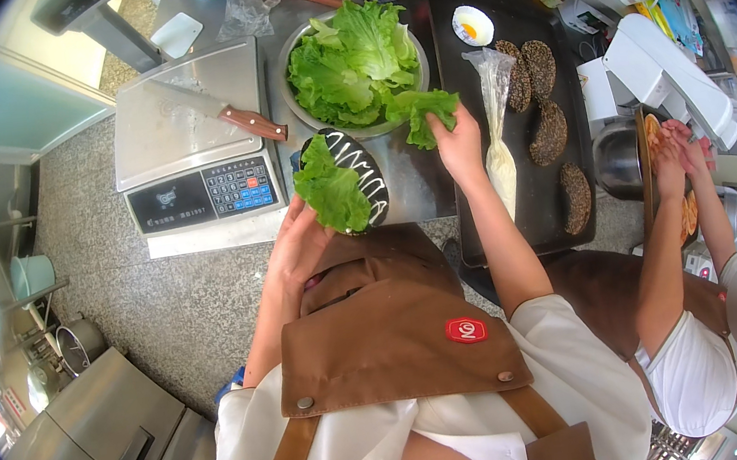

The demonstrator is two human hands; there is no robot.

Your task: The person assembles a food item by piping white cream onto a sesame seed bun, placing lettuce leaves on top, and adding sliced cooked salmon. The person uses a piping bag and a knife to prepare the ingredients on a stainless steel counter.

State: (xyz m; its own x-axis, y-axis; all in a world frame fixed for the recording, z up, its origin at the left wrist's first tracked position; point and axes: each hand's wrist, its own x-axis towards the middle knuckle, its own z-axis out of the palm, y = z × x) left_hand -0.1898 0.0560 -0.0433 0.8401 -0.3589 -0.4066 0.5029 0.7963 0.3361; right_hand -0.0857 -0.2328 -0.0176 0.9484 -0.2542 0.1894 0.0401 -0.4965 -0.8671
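My left hand point(303, 238) holds a dark oval piece of bread point(371, 170) over the near edge of the steel counter. White sauce runs across the bread in zigzag lines. A lettuce leaf point(332, 189) covers its left part and hides some of my fingers. Between the fingers of my right hand point(457, 145) is another piece of lettuce point(423, 113), beside the rim of a steel bowl point(288, 94). Loose green lettuce leaves point(353, 57) are heaped in that bowl.
A knife point(249, 121) lies across a digital scale point(139, 131) on the left. To the right, a black baking tray point(482, 243) carries a filled piping bag point(500, 150), several seeded bread pieces point(548, 133) and an egg in a paper cup point(473, 25). A co-worker's hands point(676, 151) handle food farther right.
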